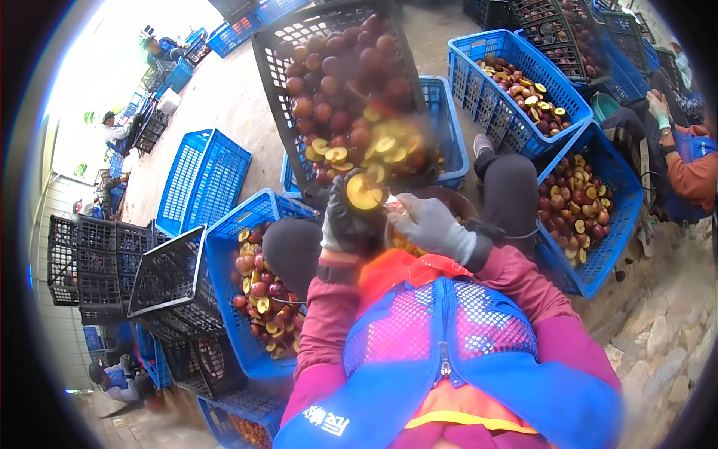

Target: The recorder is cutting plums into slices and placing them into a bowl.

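Head view, centre of the frame: we hold a halved plum (363, 191), its yellow cut face turned up toward us, in our left hand (342, 221). That hand wears a dark grey glove and is clasped around the fruit, which sits at the top of the hand, above the fingers. Our right hand (432, 227), in a lighter grey glove, lies just to the right of the plum. It is curled around a small tool with a red tip (394, 203) that points toward the fruit; we cannot tell whether the tip touches it.

Upper centre: a black crate (271, 88), tilted toward us, full of whole dark red plums, with cut yellow halves gathered along its lower edge, just above the held fruit. A blue crate (452, 127) sits behind its right side.

Below the hands: our knees in dark trousers, pink sleeves, and a blue mesh vest over orange at the lower centre. A round bowl (449, 196) shows between the knees, mostly hidden by the right hand.

Lower left: a blue crate (224, 299) holding halved and whole plums, beside our left knee. Further left, stacked black crates (82, 262), and an upright blue crate (202, 176).

Right side: two blue crates (606, 247) (479, 60) with cut plums. At the far right edge, another person's arm in an orange sleeve (692, 176).

Upper left: more crates and seated people, too small to detail.
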Demonstrator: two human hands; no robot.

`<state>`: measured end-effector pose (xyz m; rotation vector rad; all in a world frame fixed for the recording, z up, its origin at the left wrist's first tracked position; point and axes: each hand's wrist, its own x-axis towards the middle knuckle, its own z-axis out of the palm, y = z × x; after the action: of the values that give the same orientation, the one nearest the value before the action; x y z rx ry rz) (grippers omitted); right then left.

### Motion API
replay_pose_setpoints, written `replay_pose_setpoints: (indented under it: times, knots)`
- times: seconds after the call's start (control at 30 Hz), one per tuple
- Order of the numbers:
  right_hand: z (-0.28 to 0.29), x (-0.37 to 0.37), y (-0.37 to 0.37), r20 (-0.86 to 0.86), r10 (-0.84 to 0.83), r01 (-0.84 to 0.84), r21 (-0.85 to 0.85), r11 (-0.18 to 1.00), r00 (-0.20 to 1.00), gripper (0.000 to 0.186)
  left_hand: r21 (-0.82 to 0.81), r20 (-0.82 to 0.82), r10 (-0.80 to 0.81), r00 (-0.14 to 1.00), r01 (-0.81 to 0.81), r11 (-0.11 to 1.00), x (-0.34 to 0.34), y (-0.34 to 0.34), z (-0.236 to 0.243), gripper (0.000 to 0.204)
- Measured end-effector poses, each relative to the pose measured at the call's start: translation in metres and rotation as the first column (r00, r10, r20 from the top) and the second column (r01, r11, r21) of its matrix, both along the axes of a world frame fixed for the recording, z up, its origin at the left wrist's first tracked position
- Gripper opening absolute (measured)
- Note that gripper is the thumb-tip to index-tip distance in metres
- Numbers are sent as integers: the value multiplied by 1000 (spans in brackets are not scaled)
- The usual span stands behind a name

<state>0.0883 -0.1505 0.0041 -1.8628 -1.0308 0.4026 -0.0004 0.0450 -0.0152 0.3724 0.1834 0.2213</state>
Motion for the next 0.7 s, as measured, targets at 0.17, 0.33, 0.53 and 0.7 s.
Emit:
replay_pose_setpoints:
  times: [0.17, 0.33, 0.53, 0.7]
  knots:
    - [-1, -18, 7, 109, -69, 83, -133, 988, 992, 31, 980, 84, 303, 949, -133, 146, -19, -33, 10, 37]
    - [3, -9, 2, 138, -114, 129, -105, 986, 984, 29, 316, -38, 109, 993, -92, 944, -24, -27, 32, 39]
    - [11, -6, 2, 156, -7, 26, -115, 993, 988, 27, 370, 13, 17, 1000, -21, 929, -32, -7, -6, 40]
    - [-7, -9, 8, 74, -15, 20, -68, 998, 997, 29, 988, 155, 339, 928, -138, -73, -25, -29, 13, 34]
